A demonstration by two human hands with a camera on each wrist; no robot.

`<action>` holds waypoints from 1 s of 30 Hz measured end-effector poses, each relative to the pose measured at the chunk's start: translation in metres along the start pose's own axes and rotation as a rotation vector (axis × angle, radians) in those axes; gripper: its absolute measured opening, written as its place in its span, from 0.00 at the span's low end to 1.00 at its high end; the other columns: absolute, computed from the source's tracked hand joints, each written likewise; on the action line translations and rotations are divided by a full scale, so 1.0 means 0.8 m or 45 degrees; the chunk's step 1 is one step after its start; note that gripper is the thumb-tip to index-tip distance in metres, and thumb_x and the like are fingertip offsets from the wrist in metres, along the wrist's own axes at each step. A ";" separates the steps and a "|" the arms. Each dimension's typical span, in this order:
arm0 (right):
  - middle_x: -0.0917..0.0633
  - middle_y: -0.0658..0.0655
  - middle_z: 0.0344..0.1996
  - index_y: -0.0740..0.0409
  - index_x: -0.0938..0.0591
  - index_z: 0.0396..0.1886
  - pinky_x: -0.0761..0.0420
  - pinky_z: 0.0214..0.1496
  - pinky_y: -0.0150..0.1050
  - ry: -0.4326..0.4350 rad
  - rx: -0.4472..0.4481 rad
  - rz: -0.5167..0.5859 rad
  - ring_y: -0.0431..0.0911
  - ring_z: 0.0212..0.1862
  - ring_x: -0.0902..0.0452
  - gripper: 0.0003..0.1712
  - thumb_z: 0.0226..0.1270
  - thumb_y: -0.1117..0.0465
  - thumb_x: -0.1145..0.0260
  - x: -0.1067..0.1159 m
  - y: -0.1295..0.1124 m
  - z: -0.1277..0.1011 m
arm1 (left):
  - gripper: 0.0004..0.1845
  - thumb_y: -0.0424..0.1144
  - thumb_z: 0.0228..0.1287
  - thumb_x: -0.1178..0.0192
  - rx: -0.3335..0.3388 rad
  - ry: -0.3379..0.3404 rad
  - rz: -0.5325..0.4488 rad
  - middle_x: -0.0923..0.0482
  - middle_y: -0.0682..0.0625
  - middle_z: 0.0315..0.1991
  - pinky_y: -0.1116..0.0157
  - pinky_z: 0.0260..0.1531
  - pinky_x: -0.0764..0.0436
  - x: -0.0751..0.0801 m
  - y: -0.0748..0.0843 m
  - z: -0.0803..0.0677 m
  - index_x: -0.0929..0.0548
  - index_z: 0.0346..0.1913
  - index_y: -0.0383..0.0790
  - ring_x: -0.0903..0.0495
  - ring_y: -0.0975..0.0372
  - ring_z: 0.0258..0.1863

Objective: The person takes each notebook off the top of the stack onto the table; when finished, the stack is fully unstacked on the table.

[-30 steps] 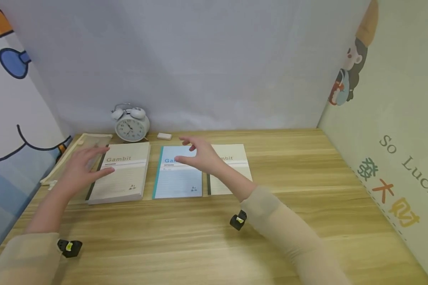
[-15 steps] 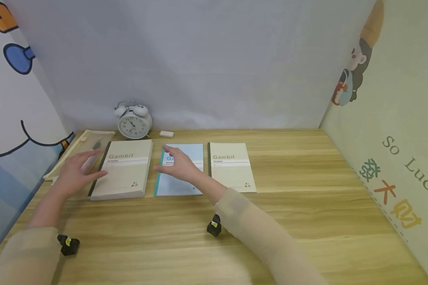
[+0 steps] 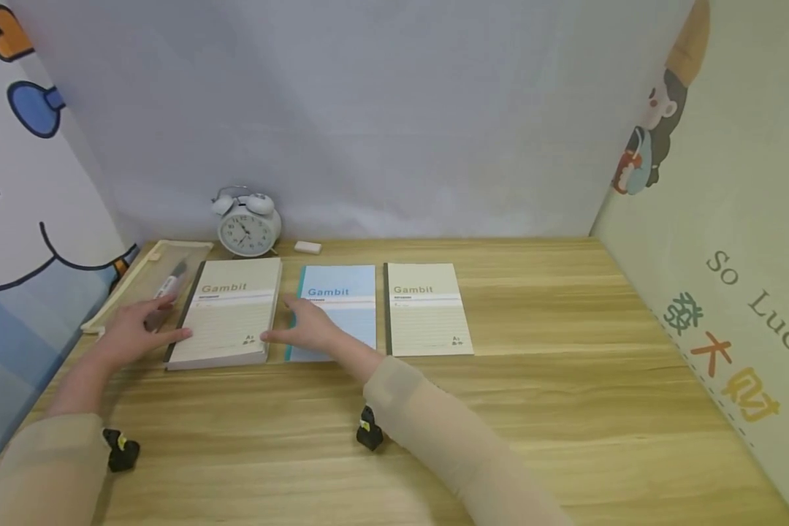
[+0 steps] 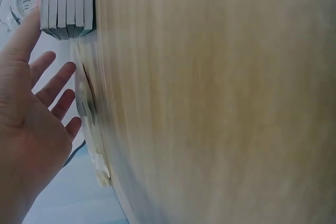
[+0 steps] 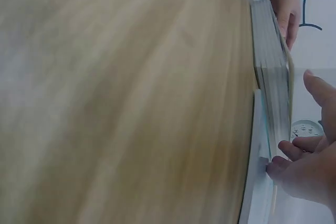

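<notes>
A thick stack of cream Gambit notebooks [image 3: 226, 321] with a dark spine lies at the left. My left hand [image 3: 128, 332] is at its left side, fingers spread and thumb reaching over the cover's edge; in the left wrist view the fingers [image 4: 56, 83] are apart from the stack. My right hand [image 3: 312, 330] is by the stack's right side, thumb at the near right corner and fingers above a blue notebook [image 3: 345, 292]. In the right wrist view its fingertips [image 5: 278, 166] are close to the page edges; contact cannot be told. A thin cream notebook [image 3: 429, 314] lies farther right.
A white twin-bell alarm clock [image 3: 246, 230] stands behind the stack, with a white eraser [image 3: 307, 248] beside it. A translucent zip pouch [image 3: 138, 274] with a marker-like item lies left of the stack. A grey cloth wall [image 3: 401, 131] closes off the back.
My right hand has moved left from above the blue and thin cream notebooks to the stack's right side. My left hand has lowered beside the stack. The notebooks have not moved.
</notes>
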State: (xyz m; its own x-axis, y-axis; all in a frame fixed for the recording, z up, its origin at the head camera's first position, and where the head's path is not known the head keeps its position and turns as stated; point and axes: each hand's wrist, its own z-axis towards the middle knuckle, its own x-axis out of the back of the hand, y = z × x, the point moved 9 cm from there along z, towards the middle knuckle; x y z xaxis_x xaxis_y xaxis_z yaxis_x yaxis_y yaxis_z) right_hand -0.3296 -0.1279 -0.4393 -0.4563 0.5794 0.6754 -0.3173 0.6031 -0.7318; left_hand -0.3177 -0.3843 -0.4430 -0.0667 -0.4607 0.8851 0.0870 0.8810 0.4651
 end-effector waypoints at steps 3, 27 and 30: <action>0.30 0.58 0.66 0.62 0.37 0.70 0.34 0.66 0.35 0.023 0.005 -0.065 0.48 0.67 0.35 0.48 0.57 0.42 0.31 -0.007 -0.003 0.003 | 0.47 0.60 0.55 0.36 -0.028 -0.002 0.020 0.35 0.26 0.61 0.36 0.55 0.40 0.001 0.001 0.000 0.38 0.68 0.31 0.42 0.33 0.61; 0.26 0.51 0.63 0.52 0.30 0.66 0.35 0.64 0.30 0.074 0.119 -0.220 0.42 0.65 0.33 0.39 0.55 0.49 0.28 -0.016 -0.018 -0.001 | 0.46 0.57 0.56 0.36 0.051 -0.120 -0.147 0.48 0.22 0.66 0.34 0.55 0.41 -0.007 0.007 0.003 0.39 0.68 0.30 0.47 0.29 0.63; 0.25 0.51 0.62 0.53 0.29 0.65 0.35 0.64 0.29 0.088 0.154 -0.169 0.42 0.64 0.32 0.39 0.54 0.52 0.26 -0.014 -0.020 0.000 | 0.46 0.57 0.57 0.36 0.076 -0.120 -0.183 0.47 0.24 0.67 0.34 0.55 0.42 -0.008 0.005 0.002 0.40 0.69 0.31 0.48 0.30 0.64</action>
State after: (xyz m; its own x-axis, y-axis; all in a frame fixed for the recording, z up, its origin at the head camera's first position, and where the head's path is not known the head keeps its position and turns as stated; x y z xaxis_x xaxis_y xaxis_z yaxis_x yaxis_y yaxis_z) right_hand -0.3193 -0.1436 -0.4353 -0.3474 0.5379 0.7681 -0.4706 0.6085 -0.6389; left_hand -0.3189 -0.3774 -0.4465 -0.1675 -0.5726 0.8025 0.0110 0.8129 0.5823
